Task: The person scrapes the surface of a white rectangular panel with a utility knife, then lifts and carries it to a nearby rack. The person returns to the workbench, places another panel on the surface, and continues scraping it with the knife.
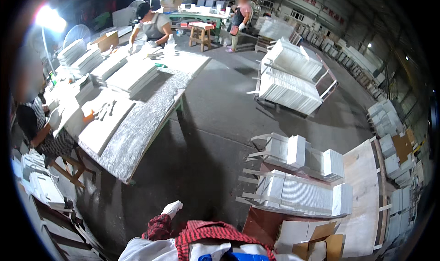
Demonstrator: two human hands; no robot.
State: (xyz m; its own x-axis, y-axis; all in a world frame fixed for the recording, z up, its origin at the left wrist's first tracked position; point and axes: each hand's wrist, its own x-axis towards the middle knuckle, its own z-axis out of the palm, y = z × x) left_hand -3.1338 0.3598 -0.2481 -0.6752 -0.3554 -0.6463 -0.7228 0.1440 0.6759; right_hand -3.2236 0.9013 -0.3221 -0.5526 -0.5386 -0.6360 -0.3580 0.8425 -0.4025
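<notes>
My left hand, in a white glove and a red-and-black checked sleeve, hangs in front of me over the dark floor. It touches nothing that I can see. Its fingers look bunched together and are too small to read as open or closed. My right hand is out of view. To the right of my body, a low pallet carries rows of upright white slabs between metal brackets. An opened cardboard box is at its near end.
A long worktable with stacked white slabs fills the left. One person sits at its near side, another works beyond it. A third person stands farther back. A loaded slab cart stands ahead right. Slabs lie near left.
</notes>
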